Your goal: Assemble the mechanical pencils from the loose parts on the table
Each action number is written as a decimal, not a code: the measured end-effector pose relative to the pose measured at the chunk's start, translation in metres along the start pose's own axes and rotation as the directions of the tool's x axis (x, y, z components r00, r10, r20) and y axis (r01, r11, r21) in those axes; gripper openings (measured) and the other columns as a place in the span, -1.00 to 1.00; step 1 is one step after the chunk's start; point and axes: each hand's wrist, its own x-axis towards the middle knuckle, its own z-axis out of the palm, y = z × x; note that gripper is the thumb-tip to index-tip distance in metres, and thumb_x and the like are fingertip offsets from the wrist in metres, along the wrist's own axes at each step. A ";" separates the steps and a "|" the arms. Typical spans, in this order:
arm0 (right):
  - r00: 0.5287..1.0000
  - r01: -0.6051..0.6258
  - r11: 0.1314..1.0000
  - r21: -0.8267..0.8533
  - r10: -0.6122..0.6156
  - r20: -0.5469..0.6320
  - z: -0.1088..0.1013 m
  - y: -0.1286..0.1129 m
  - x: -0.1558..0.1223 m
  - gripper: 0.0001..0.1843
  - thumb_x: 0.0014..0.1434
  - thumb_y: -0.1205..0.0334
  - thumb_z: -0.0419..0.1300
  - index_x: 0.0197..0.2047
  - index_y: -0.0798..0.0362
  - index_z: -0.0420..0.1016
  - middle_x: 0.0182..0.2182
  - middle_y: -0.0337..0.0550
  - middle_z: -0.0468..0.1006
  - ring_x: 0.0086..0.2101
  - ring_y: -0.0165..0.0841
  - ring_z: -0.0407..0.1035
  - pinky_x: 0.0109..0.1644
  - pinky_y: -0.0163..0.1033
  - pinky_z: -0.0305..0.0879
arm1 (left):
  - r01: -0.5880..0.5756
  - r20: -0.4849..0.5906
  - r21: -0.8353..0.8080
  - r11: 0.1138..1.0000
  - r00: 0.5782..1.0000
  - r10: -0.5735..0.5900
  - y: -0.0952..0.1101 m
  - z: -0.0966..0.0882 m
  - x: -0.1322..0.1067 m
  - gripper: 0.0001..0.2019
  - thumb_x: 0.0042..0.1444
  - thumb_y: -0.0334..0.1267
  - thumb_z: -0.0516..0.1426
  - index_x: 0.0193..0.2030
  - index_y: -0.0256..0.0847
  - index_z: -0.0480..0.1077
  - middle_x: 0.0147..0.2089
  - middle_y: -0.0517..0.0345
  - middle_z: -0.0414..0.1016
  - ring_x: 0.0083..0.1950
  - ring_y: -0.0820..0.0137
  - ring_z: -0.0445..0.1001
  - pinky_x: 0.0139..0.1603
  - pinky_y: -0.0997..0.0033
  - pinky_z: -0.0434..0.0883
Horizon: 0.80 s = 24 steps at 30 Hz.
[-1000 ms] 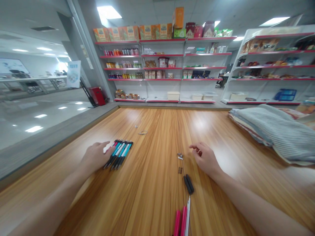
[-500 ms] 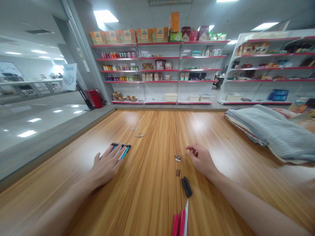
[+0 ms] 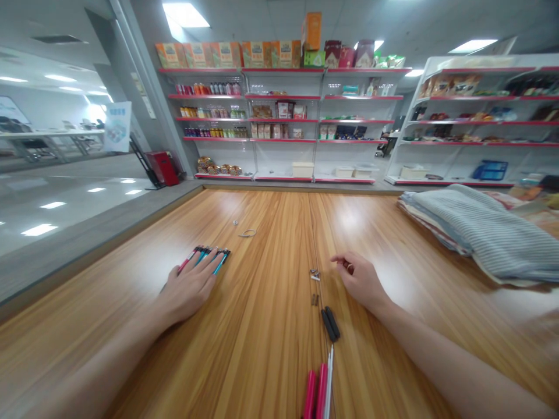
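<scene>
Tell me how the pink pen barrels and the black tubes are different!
The pink pen barrels are bright; the black tubes are dark. The pink ones' far ends lean slightly right, the black ones' left. The pink pair runs off the picture's bottom; the black pair shows whole. Both are pairs on the wooden tabletop.

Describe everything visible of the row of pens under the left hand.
The row of pens lies side by side on the wood-grain table, aslant, black far ends pointing away from the person. The leftmost barrel looks pinkish red; blue shows on others, and they look like plastic. The left hand is palm down over them, fingers spread, hiding their near parts, so their exact number cannot be told.
</scene>
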 end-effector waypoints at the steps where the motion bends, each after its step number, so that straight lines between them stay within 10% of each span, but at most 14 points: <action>1: 1.000 0.002 1.000 -0.002 -0.002 0.000 0.000 0.000 0.000 -0.79 0.18 0.30 0.03 -0.23 0.08 0.50 -0.36 -0.16 0.47 -0.44 -0.42 0.31 -0.33 -0.29 0.25 | 0.001 -0.003 0.000 1.000 1.000 -0.001 0.000 0.000 0.000 -0.47 0.29 -0.19 -0.26 0.40 0.02 -0.12 0.45 0.25 -0.19 0.43 0.08 -0.22 0.22 -0.14 0.04; 24: 0.997 -0.001 0.999 0.052 -0.004 0.082 -0.002 -0.010 -0.004 -0.80 0.20 0.27 0.05 -0.22 0.09 0.49 -0.41 -0.17 0.45 -0.43 -0.42 0.30 -0.35 -0.32 0.23 | 0.041 -0.069 -0.055 0.998 0.997 -0.045 0.000 -0.006 0.000 -0.47 0.31 -0.14 -0.24 0.40 -0.06 -0.09 0.43 0.03 -0.08 0.42 0.00 -0.22 0.24 -0.30 -0.05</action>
